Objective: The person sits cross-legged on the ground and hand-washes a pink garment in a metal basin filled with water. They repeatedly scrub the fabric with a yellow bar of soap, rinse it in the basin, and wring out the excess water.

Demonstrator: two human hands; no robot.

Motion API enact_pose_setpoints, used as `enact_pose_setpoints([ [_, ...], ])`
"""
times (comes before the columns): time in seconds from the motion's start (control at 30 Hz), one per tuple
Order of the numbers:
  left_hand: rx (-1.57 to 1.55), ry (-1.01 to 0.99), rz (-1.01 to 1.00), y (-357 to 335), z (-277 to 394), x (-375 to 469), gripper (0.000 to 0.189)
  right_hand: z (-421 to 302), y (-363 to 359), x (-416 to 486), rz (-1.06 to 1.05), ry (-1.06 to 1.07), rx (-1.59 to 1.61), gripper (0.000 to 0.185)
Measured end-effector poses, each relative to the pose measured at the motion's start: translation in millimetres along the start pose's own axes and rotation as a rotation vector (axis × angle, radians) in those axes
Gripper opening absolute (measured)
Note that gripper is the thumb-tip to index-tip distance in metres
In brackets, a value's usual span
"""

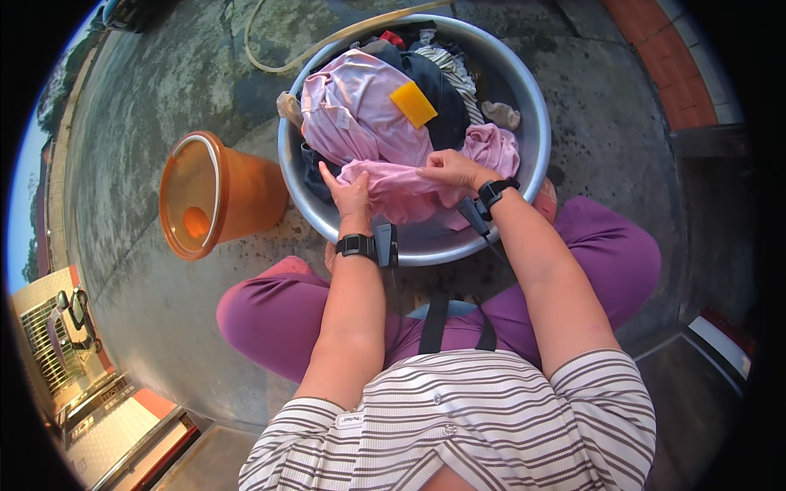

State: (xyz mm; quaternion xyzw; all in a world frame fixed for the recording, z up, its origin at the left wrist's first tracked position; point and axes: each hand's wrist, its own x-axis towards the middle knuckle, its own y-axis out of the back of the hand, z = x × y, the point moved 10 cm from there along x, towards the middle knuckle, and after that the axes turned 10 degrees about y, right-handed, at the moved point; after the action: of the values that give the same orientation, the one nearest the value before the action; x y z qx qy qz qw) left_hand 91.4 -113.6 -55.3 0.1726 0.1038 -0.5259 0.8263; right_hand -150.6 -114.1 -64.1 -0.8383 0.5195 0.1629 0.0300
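Before me stands a wide round metal basin (539, 132) heaped with clothes. A pink garment (402, 196) is stretched between my hands over the near side of the basin. My left hand (350, 193) holds its left part, with the thumb and a finger spread. The fingers of my right hand (454, 170) pinch its upper edge further right. Behind my hands lies a larger pale pink garment (362, 110), with a yellow bar of soap (413, 104) resting on dark cloth and on its edge. A bunched pink part (491, 149) sits beyond my right hand.
Left of the basin, an orange bucket (255, 196) with a white handle holds water and an orange object (196, 222). A pale hose (344, 34) crosses the basin's far rim. Striped cloth (451, 77) and a light sock-like cloth (500, 115) lie inside the basin. Concrete floor (147, 294) surrounds it.
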Motion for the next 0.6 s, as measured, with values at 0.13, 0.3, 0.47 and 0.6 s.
enact_pose_setpoints([
  [0.13,0.876,-0.17,-0.086,-26.7,-1.5,-14.3,0.058,0.6,1.1,6.7,-0.014,0.056,0.056,0.017],
  [0.3,0.74,-0.092,-0.167,-30.0,-22.0,-15.0,0.022,7.1,-7.0,9.8,0.051,0.195,-0.237,0.021],
  [0.47,0.619,-0.325,-0.086,-28.4,5.0,-21.2,0.016,17.5,-44.4,-9.8,-0.047,0.177,-0.814,0.034],
  [0.6,0.702,-0.634,0.046,-27.0,43.1,-37.4,0.017,27.8,-38.9,1.5,0.073,0.078,-0.438,0.025],
])
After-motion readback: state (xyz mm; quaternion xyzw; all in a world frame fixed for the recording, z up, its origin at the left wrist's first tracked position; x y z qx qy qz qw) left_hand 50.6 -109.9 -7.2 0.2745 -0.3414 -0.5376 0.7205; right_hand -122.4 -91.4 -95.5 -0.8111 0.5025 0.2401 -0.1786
